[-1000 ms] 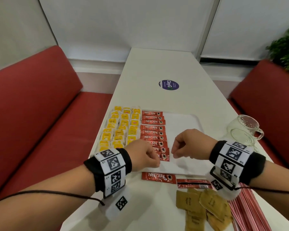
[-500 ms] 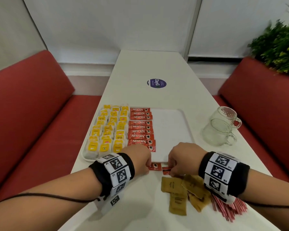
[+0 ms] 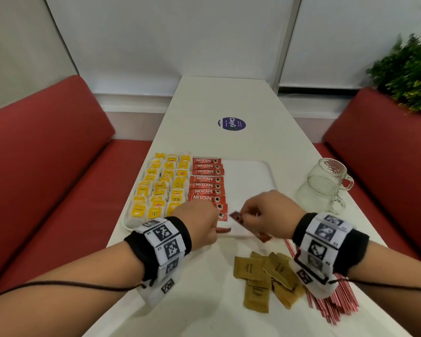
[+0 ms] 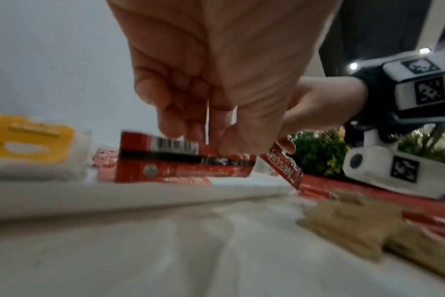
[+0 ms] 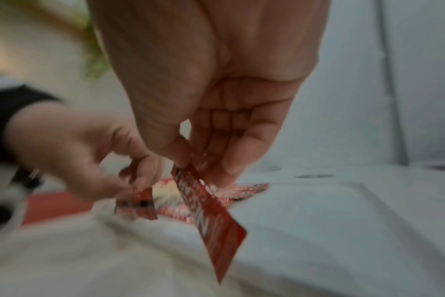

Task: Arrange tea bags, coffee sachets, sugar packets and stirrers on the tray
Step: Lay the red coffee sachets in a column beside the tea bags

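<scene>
White table [image 3: 229, 98] runs away from me between two red benches [image 3: 46, 166]. My left hand [image 3: 197, 224] pinches one coffee sachet [image 4: 183, 162] flat and low over the near edge of the tray [image 3: 248, 176], thumb under and fingers on top. My right hand [image 3: 267, 215], just beside it with a small gap between, pinches a second sachet [image 5: 211, 219] by one end so it hangs tilted down; the blur keeps me from telling whether its low end touches the tray. Beyond my left knuckles a column of sachets [image 3: 207, 183] already lies on the tray, with yellow tea bags [image 3: 161, 188] in rows further left. Nearer me, under my right wrist, brown sugar packets [image 3: 260, 276] lie loose on the table, red striped stirrers [image 3: 336, 305] to their right. Two glass mugs [image 3: 323, 186] stand past my right hand.
</scene>
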`<state>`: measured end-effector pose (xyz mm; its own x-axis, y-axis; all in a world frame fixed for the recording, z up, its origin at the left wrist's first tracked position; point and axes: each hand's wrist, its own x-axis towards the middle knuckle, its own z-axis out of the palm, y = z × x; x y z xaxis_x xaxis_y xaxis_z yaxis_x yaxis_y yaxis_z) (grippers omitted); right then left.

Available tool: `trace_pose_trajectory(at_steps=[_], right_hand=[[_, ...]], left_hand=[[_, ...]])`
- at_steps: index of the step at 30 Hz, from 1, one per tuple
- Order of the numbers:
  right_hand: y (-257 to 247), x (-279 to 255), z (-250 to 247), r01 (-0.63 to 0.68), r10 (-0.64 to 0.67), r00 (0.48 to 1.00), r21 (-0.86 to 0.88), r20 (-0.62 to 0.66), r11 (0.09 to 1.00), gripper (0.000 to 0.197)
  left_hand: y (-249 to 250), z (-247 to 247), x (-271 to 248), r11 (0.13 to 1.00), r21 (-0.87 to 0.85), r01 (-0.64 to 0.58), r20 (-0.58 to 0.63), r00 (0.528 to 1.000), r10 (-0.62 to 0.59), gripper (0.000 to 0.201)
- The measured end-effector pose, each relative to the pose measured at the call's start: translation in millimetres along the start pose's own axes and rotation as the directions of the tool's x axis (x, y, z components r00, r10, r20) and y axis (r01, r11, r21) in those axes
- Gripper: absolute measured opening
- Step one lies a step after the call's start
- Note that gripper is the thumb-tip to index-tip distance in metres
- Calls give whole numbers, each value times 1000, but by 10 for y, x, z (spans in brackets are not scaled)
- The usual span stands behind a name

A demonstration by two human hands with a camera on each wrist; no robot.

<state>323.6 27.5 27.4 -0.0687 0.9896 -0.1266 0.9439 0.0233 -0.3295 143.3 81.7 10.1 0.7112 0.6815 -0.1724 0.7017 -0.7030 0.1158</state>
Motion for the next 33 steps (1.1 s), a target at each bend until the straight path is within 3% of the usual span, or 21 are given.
trace_pose_trajectory(at_steps=[2,4,6,8,11,13,16,18,20,23,27,30,33], right_hand=[[89,94,-108,-88,138,984,373,-109,923,17],[125,165,-203,-119,261,960,686,-107,718,15],[107,213,-256,-122,311,949,850,-51,512,12],[70,256,-265,-139,325,946,908,3,395,10],[8,302,-231,-165,316,946,941,67,294,7],[-29,325,-204,-180,313,945,951,97,249,8],[-65,363,-166,-198,313,941,958,127,207,7],[-75,383,-145,-207,308,940,962,145,176,7],[-72,394,-133,-219,295,943,956,155,197,10],[-37,404,-145,-190,289,953,916,87,353,18],[14,399,-211,-158,231,972,813,30,560,8],[24,419,-221,-186,177,981,651,81,736,6],[21,460,-189,-246,176,968,525,180,815,7]], left_hand=[[-94,-95,-2,984,-177,29,-50,998,-38,5],[-189,-154,22,936,-343,79,-73,991,-111,5],[-274,-167,67,810,-573,126,-54,980,-191,13],[-314,-193,92,664,-736,131,-40,971,-236,17],[-342,-243,141,603,-782,159,-13,963,-270,37],[-349,-262,179,531,-823,204,55,958,-283,36],[-371,-289,225,507,-835,216,93,962,-256,19],[-397,-283,241,499,-843,202,85,965,-246,26],[-406,-290,238,530,-832,167,46,971,-234,18],[-442,-292,229,628,-762,157,18,975,-222,15],[-495,-315,209,777,-606,168,-3,977,-213,12],[-551,-291,194,784,-593,184,1,974,-228,17],[-622,-311,181,750,-641,164,-67,961,-268,21]])
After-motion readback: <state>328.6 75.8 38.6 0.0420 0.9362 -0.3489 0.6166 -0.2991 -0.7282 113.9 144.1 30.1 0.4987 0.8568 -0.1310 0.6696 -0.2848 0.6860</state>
